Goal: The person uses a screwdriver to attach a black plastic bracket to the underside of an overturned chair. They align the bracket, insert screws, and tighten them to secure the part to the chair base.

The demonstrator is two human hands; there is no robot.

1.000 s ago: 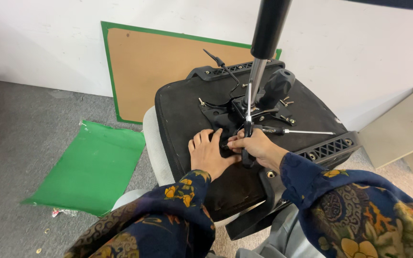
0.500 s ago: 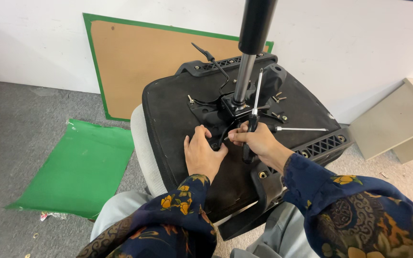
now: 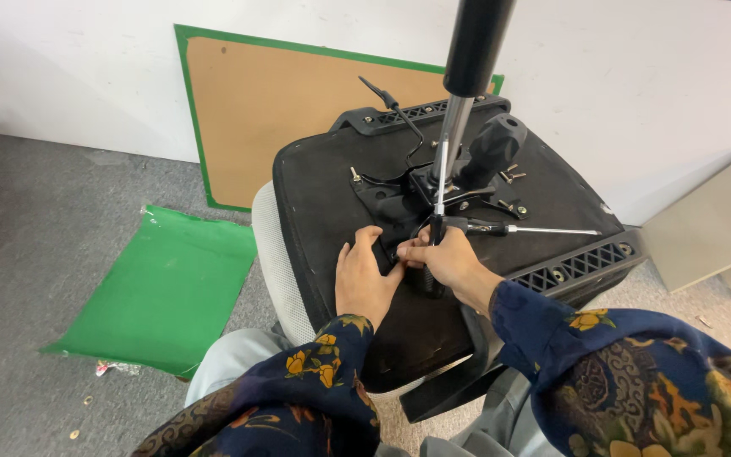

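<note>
**Upturned chair seat held across the lap, hands at the mechanism plate**

Compared with half a second earlier, little is changed: the left hand is still laid flat on the black seat underside, and the right hand is still closed around the dark handle of a screwdriver. The view has only shifted slightly.

A cork board with a green frame is leaned against the white wall at 11 o'clock from the hands. A flat green sheet is laid on the grey floor at 9 o'clock. A beige panel is seen at 3 o'clock.

The held screwdriver is stood nearly upright, its shaft pointing to 12 o'clock beside the gas cylinder, which rises toward the camera. A second screwdriver is lain on the seat, its long axis pointing to 3 o'clock. The left hand's fingers are spread open, nothing gripped.
</note>
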